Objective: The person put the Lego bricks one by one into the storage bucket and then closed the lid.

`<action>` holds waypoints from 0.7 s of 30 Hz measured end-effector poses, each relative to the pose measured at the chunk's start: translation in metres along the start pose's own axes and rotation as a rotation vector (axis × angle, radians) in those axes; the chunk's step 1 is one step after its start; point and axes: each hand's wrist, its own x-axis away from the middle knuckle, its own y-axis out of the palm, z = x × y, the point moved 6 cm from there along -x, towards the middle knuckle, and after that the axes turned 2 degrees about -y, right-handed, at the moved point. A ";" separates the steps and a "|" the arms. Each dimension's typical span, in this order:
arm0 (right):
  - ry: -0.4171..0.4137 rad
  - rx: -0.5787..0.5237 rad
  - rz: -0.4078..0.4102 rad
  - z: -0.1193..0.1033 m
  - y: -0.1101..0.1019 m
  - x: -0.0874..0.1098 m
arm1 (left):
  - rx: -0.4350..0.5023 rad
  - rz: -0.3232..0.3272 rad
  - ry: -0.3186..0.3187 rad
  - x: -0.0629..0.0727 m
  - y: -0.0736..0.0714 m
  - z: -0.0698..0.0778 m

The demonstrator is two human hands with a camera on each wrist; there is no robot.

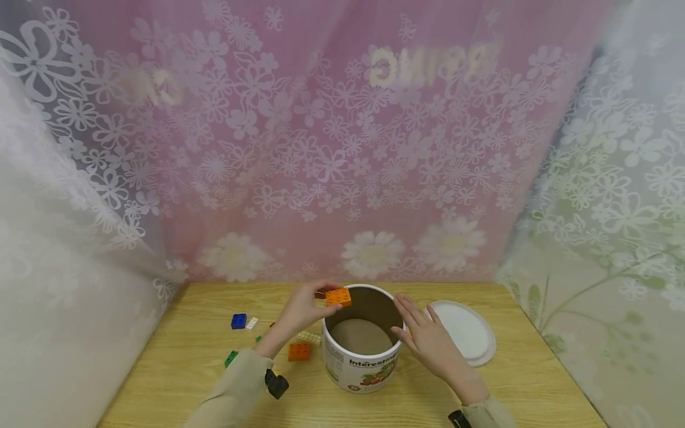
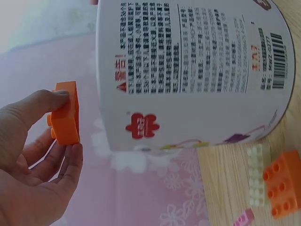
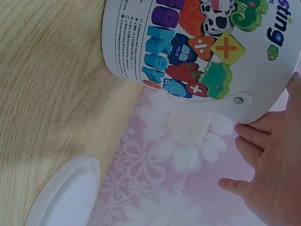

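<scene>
My left hand (image 1: 306, 306) pinches an orange toy brick (image 1: 339, 296) between thumb and fingers, over the left rim of a round white bucket (image 1: 360, 371). In the left wrist view the same orange brick (image 2: 66, 113) is tilted on its side, its studs towards the palm. The bucket is open at the top, and its visible floor is bare brown. With fingers extended, my right hand (image 1: 426, 339) touches the bucket's right rim. From the right wrist view, its fingertips (image 3: 249, 134) lie along the bucket's edge near a handle rivet.
A white lid (image 1: 462, 333) lies right of the bucket. Left of it are another orange brick (image 1: 298, 352), a pale brick (image 1: 309, 337), a blue brick (image 1: 238, 321), a white brick (image 1: 251, 323) and a green brick (image 1: 231, 358). Floral curtains (image 1: 342, 148) hang behind the wooden table (image 1: 176, 368).
</scene>
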 end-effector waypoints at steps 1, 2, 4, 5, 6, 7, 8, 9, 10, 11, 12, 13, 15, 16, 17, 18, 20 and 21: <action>0.002 0.000 0.001 0.000 0.000 0.000 | 0.007 -0.011 -0.002 -0.001 0.003 0.001; 0.002 0.001 0.005 0.000 0.000 0.000 | 0.014 -0.020 0.003 -0.003 0.007 0.001; 0.007 0.004 0.005 0.000 0.000 0.000 | 0.026 -0.033 0.011 -0.005 0.013 0.002; 0.008 0.004 0.006 0.000 0.000 0.000 | 0.037 -0.037 0.010 -0.006 0.016 0.001; 0.009 0.002 0.005 0.000 0.000 0.000 | 0.039 -0.039 0.014 -0.007 0.019 0.001; 0.009 0.004 0.003 0.000 0.000 0.000 | 0.033 -0.038 0.016 -0.008 0.022 0.001; 0.010 0.005 0.001 0.000 0.000 0.000 | 0.027 -0.035 0.018 -0.009 0.024 0.001; 0.012 0.003 -0.003 0.000 0.000 0.000 | 0.021 -0.033 0.017 -0.010 0.027 0.001; 0.012 0.003 -0.004 0.000 0.000 0.000 | 0.010 -0.029 0.021 -0.012 0.029 0.001; 0.012 0.002 -0.003 0.000 0.000 0.000 | 0.004 -0.029 0.021 -0.013 0.032 0.001; 0.013 0.003 -0.005 0.000 0.000 0.000 | -0.008 -0.028 0.023 -0.014 0.034 0.002; 0.012 0.008 -0.007 0.001 0.000 0.000 | -0.011 -0.029 0.026 -0.016 0.036 0.003; 0.012 0.012 -0.010 0.001 0.000 0.000 | -0.009 -0.035 0.035 -0.018 0.040 0.005; 0.012 0.015 -0.012 0.001 0.000 0.000 | -0.014 -0.037 0.040 -0.019 0.042 0.006; 0.012 0.017 -0.014 0.001 0.000 0.000 | -0.016 -0.041 0.043 -0.020 0.044 0.006; 0.012 0.019 -0.016 0.001 0.001 0.000 | -0.019 -0.044 0.048 -0.021 0.046 0.007; 0.012 0.018 -0.017 0.001 0.001 0.000 | -0.033 -0.049 0.063 -0.022 0.050 0.008; 0.013 0.018 -0.017 0.001 0.001 0.000 | -0.044 -0.049 0.075 -0.023 0.052 0.008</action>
